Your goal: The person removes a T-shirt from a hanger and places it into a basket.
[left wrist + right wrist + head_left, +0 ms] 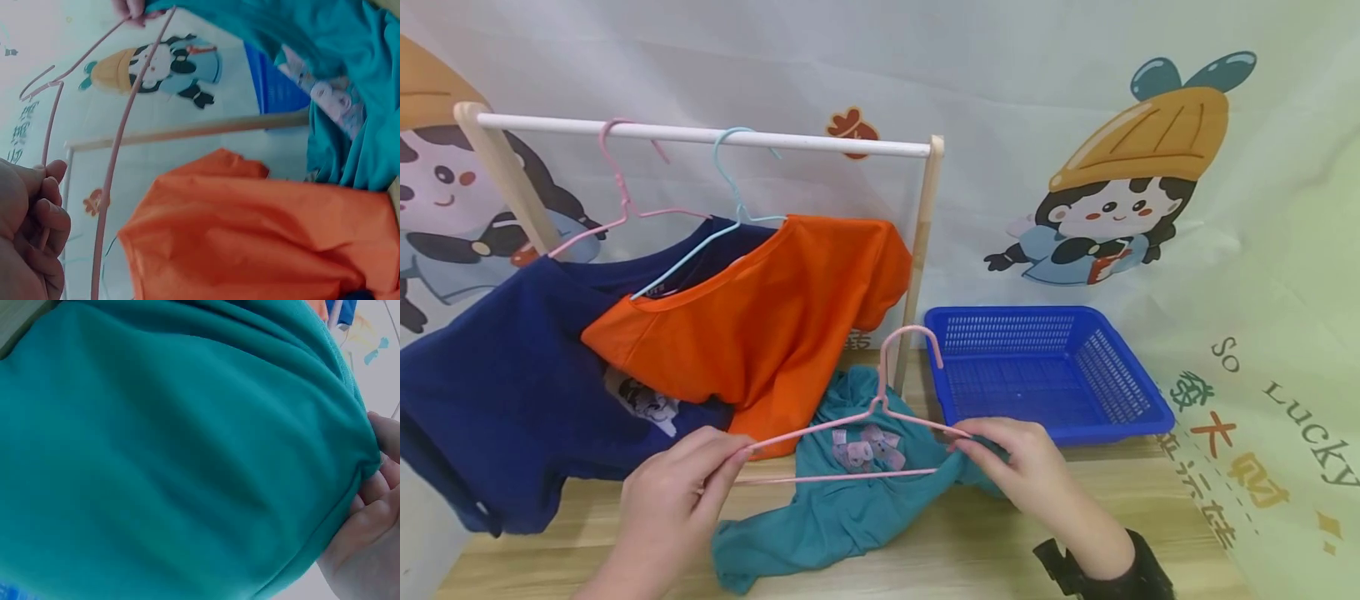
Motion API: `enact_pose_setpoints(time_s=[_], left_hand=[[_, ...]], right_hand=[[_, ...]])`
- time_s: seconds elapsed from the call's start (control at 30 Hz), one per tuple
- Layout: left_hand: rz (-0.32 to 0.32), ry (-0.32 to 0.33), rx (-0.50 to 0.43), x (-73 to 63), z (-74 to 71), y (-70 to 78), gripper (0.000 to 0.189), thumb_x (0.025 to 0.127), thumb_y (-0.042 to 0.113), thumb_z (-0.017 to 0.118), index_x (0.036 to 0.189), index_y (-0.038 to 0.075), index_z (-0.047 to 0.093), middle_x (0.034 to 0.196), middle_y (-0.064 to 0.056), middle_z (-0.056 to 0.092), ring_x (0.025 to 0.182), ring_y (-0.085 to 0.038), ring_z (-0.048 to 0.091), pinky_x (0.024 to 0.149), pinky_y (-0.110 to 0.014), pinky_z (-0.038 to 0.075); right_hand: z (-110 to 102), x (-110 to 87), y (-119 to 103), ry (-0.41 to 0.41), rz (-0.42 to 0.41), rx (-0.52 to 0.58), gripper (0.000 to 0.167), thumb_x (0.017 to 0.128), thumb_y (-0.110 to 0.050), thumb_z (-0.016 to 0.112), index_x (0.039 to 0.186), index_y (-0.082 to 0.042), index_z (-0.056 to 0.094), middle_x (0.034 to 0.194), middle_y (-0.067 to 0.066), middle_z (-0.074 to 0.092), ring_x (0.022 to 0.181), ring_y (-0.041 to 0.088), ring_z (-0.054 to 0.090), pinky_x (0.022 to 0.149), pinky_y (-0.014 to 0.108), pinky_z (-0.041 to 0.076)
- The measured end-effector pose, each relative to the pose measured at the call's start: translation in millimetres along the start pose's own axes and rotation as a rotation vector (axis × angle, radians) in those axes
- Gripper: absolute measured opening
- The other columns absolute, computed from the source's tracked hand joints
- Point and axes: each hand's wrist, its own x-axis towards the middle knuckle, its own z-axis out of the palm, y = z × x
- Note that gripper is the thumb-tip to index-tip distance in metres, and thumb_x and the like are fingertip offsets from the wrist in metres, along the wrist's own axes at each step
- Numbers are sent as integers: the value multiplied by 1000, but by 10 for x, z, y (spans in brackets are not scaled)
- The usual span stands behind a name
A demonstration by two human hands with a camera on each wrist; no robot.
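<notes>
The left hand (681,492) was clamped on the left arm of a pink hanger (880,406), its thumb and fingers curled round the thin rod. The right hand (1022,471) was likewise closed, thumb and fingers pinching the edge of a teal garment (850,521) at the right end of the hanger. The hanger was held upright between the hands, its hook uppermost and opening to the right; its lower bar crossed in front of the garment and passed out of sight at the cloth on the right. The garment was of plain, soft-looking fabric, creased and bunched, with a pale pinkish print (868,450) on it; finer detail of the print could not be made out. It extended from the right hand leftward and down to the wood-grain table (1000,558), one sleeve lying at the near side, between the two hands. Beyond, to the left, an orange shirt (760,308) on a light blue hanger (727,171) and a navy shirt (497,375) on a second pink hanger (623,192) hung from a white rail (850,145). A blue basket (1052,433) with perforated walls stood at the far right, against a printed backdrop (985,67).
</notes>
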Motion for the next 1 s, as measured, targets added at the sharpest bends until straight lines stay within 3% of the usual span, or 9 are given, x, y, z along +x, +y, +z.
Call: enact_pose_setpoints(time_s=[0.2,0.37,0.57,0.7,0.8,0.9,1.0], left_hand=[[-35,9,9,50,-194,-49,22,72,1,77,91,14,73,74,10,63,58,6,41,53,-10,36],[-74,31,28,61,-331,-100,24,72,-2,76,91,13,74,78,6,66,67,9,45,62,-8,39],[-120,91,45,45,-439,-179,22,74,-5,74,92,7,74,81,-2,67,73,11,47,71,-4,38],[-190,214,48,50,-503,-225,11,81,-3,69,91,0,72,78,-4,63,74,12,45,72,-3,35],[-278,334,85,89,-555,-245,12,87,3,66,93,-4,72,76,-8,62,74,14,43,71,-1,34],[-375,394,156,140,-598,-260,19,90,12,63,99,-3,72,80,-13,64,75,18,40,72,-1,33],[-415,440,192,183,-606,-282,22,92,16,61,102,-1,72,82,-17,65,78,20,39,75,-2,32]], right_hand=[[-89,-62,73,-5,-21,99,24,79,2,70,100,-9,72,93,0,73,89,13,69,84,11,48],[-143,-60,119,7,-32,164,30,83,6,65,108,-9,71,102,5,72,98,10,67,86,15,48],[-200,-96,190,103,41,161,30,83,10,62,108,-4,71,101,10,72,102,0,63,85,12,48],[-205,-127,231,93,101,192,26,86,9,60,106,-3,71,99,9,73,101,-1,63,85,12,48],[-189,-150,253,70,126,233,26,88,8,58,107,-5,71,100,8,73,101,0,64,85,13,48],[-155,-175,268,84,108,245,28,87,10,58,107,-5,71,100,8,72,101,1,64,85,12,48],[-108,-189,286,104,80,254,30,86,12,58,107,-5,71,99,10,72,100,4,65,84,12,48]])
